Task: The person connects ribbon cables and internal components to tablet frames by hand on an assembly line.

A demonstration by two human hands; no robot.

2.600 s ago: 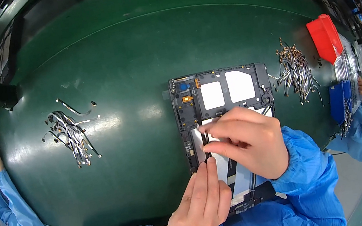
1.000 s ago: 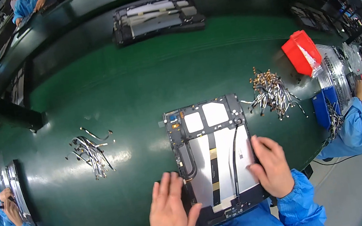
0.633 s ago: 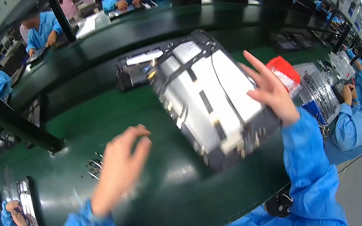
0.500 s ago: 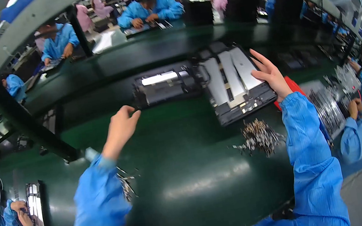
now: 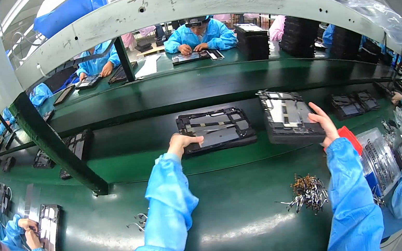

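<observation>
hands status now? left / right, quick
Left hand: closed on the near edge of the dark tray.
Right hand: open, fingers spread, holding the tablet frame from beneath.

Beyond the post, two hands reach two tablet frames on the belt, with one pile of cables nearer.

Between my two sleeves, at the lower middle of the frame, the green surface lies open, with only the heap of small metal parts at lower right and a few loose clips at lower left to skirt. At frame center my reach is walled off by the dark tablet frame and the tilted tablet chassis just beside it. The slanted green post blocks the left, and the red bin and tray of parts crowd the right edge.
</observation>
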